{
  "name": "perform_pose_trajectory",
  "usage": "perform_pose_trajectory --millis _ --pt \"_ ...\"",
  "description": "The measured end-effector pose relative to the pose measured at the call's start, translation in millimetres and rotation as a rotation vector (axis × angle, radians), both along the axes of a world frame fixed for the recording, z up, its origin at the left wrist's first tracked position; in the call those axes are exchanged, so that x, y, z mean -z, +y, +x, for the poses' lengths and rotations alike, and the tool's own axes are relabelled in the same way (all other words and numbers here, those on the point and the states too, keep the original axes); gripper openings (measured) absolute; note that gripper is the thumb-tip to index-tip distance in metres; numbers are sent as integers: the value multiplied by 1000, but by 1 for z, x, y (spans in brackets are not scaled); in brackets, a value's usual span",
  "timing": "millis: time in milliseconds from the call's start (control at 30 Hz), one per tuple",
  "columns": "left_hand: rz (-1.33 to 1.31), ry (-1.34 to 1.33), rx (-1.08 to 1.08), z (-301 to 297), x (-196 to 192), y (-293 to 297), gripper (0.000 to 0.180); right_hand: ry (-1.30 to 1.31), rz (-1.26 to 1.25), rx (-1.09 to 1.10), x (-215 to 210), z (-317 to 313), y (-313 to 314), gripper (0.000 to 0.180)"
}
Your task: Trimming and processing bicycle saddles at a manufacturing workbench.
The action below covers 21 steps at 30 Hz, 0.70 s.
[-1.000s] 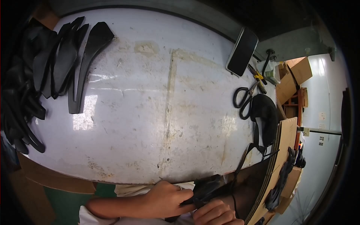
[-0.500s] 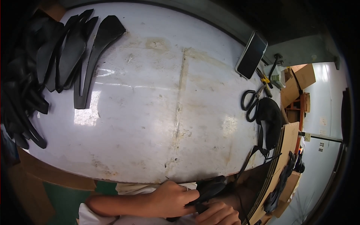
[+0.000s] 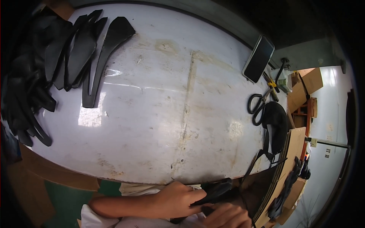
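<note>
Below the table's front edge, my left hand [image 3: 181,198] is closed with its thumb and fingers pinching a smooth black piece [image 3: 219,192], which looks like leather or rubber. Close against it, lower and to the right, my right hand [image 3: 228,216] has curled fingers around the near end of that same piece. Much of the piece is hidden by my fingers. At the table's far left lie similar flat black pieces [image 3: 81,53], overlapping. One long tapered black piece [image 3: 114,34] with a slit in its narrow end lies beside them.
The white table [image 3: 148,114] has brown stains. Along its right side are a phone [image 3: 258,59], pliers [image 3: 272,83], black-handled scissors [image 3: 258,106] and a black item with straps [image 3: 275,121]. Cardboard sheets [image 3: 285,167] stand at the right; more black pieces [image 3: 28,95] heap at the left.
The whole view has shifted slightly, so the table things appear a little further right. Both hands stay together on the black piece, with only slight finger movement.
</note>
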<state>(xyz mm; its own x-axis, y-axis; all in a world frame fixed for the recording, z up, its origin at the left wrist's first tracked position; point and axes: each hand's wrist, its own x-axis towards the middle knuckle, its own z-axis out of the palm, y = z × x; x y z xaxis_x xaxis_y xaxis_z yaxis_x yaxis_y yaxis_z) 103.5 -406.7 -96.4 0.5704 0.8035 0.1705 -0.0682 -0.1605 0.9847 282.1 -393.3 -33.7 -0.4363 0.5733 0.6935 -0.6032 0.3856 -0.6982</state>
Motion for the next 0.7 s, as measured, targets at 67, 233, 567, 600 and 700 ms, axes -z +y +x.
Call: perform_pose_trajectory --millis 67,233,567,600,700 --pt "-59 63 24 0 -6 -1 19 95 -93 134 -7 9 -10 22" --pt "104 -61 -50 -14 -38 25 25 -557 -702 610 -63 19 -11 58" --pt "50 329 120 -32 -54 3 55 -262 -911 465 -1 42 -17 50" --pt "50 331 131 -27 -57 0 55 -323 -869 461 0 45 -17 53" --pt "60 398 36 -13 -73 -1 51 -626 -540 642 -1 49 -20 61"
